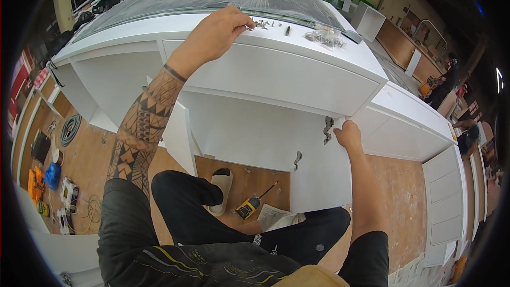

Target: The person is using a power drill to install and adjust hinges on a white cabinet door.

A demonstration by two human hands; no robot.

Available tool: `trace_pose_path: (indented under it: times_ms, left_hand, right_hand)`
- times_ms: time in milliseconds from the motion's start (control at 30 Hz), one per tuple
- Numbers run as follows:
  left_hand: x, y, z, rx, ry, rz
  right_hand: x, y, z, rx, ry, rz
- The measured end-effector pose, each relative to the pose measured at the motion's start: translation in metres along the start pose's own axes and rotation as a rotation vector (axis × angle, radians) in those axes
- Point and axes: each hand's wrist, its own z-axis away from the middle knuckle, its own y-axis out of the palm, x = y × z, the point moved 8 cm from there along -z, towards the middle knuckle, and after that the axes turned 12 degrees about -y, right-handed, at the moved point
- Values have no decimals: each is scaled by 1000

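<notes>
My left hand (226, 27) is over the white cabinet's top, its fingers pinched beside a small scatter of screws (263, 24); whatever lies between the fingertips is too small to make out. With my right hand (349, 134) I grip the upper edge of a white cabinet door (323, 178), which stands swung out below a wide drawer front (281, 77). Metal hinges show on this door, an upper hinge (328, 130) near my right hand and a lower hinge (297, 161). A second door (179, 141) hangs ajar under my left forearm.
Beside the screws lie a driver bit (288, 31) and a clear bag of hardware (326, 37). Plastic film (212, 1) covers the top behind. A yellow-black cordless tool (248, 207) rests between my legs. Coiled hose (70, 129) and tools are on the left floor; people are farther off.
</notes>
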Motion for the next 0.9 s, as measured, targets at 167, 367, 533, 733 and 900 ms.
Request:
trace_pose_path:
  times_ms: [167,367,533,733,900]
  left_hand:
    - [7,16,-13,143,-56,-36]
    - [3,18,-22,283,-105,-66]
    - [-8,14,-5,-6,165,-131]
    - [-80,70,116,347,-202,409]
    - [-83,316,322,958,-523,684]
  right_hand:
    - [-3,-1,2,-12,3,-3]
    - [-6,3,7,0,-4,2]
    - [-24,16,-1,-47,-91,61]
    - [-2,6,-12,3,-120,72]
    - [4,-1,-4,138,24,50]
